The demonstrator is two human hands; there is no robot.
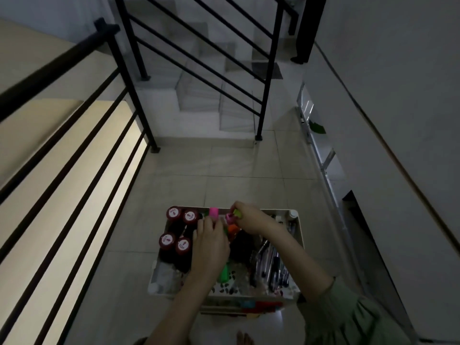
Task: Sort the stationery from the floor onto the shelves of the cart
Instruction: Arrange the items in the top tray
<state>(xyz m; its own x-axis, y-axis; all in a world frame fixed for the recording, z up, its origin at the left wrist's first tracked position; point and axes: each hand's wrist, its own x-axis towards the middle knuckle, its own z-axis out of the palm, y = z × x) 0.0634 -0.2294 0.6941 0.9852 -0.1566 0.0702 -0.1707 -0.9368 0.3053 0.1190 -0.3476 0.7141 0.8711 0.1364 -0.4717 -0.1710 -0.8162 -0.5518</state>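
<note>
We judge the sort nearly done: the cart's top shelf [300, 235] is crowded with red-capped jars [174, 212] and pens [273, 262], and no stationery shows on the floor. Our right hand [249, 220] pinches a small pink-and-green piece [234, 215] at the far rim, axis unclear; our left hand [211, 242] rests beside an upright pink piece [213, 212], grip hidden

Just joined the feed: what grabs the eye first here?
Both hands work over the white cart's top shelf: the right hand grips small pink and green items at its far edge, and the left hand touches a pink item. Four red-lidded jars fill the shelf's far-left corner, dark pens its right side.
</note>
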